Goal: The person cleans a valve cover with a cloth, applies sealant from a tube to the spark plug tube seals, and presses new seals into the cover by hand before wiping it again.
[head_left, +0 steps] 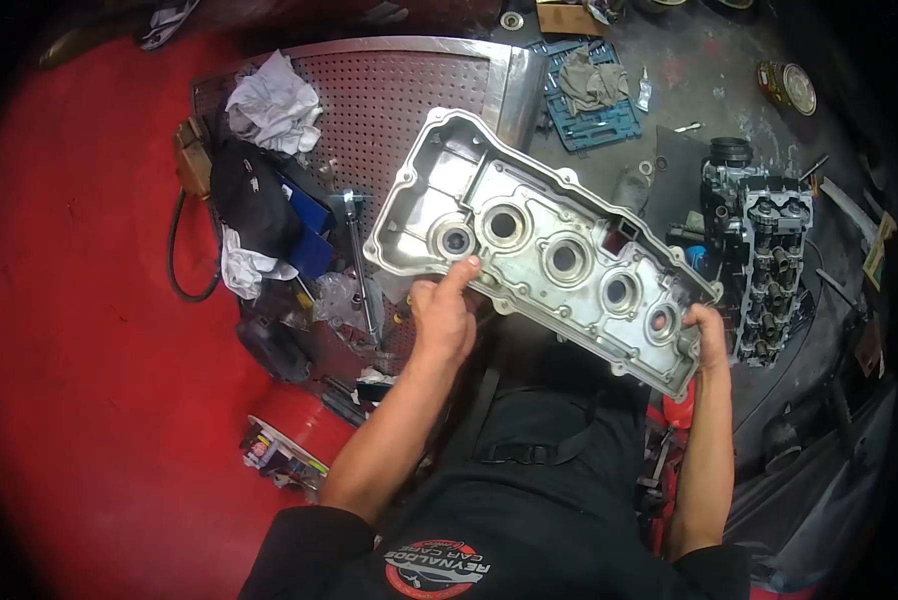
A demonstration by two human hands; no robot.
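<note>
Red floor [79,330] is open on the left; clutter hugs the perforated tray [409,100]. Both hands hold the valve cover [534,225] mid-air, inner side up, tilted. Left hand [441,318] grips the near edge, thumb on top. Right hand [709,338] wraps the lower end corner. Cylinder head [774,265] sits near that end.

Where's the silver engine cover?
In the head view's middle, the silver engine cover is held between the left hand and right hand, cylinder head on its right.

Round badge [437,568] on black shirt, upside-down, reads REYNALDOS, CAR CARE beneath, partly legible
</note>
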